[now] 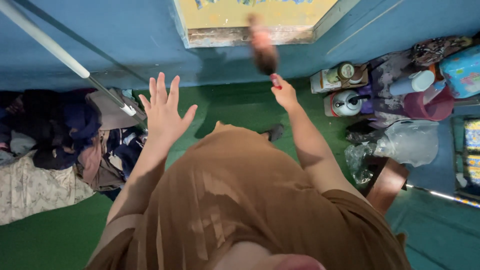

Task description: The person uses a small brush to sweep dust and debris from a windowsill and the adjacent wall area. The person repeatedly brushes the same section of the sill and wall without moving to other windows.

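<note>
My right hand (285, 94) is raised toward the blue wall and grips the red handle of a small brush (264, 55). The brush's dark bristle head is blurred with motion just below a worn window ledge (235, 36). My left hand (164, 111) is held up to the left with its fingers spread wide, holding nothing and touching nothing. Below both arms hangs my brown garment (240, 200), which hides most of the floor beneath me.
A white pole (60, 52) slants down from the upper left. A heap of clothes (55, 135) lies on the left. At right stand a kettle (346, 102), jars, a pink tub (430, 106) and clear plastic bags (400, 145). Green carpet (235, 107) covers the floor.
</note>
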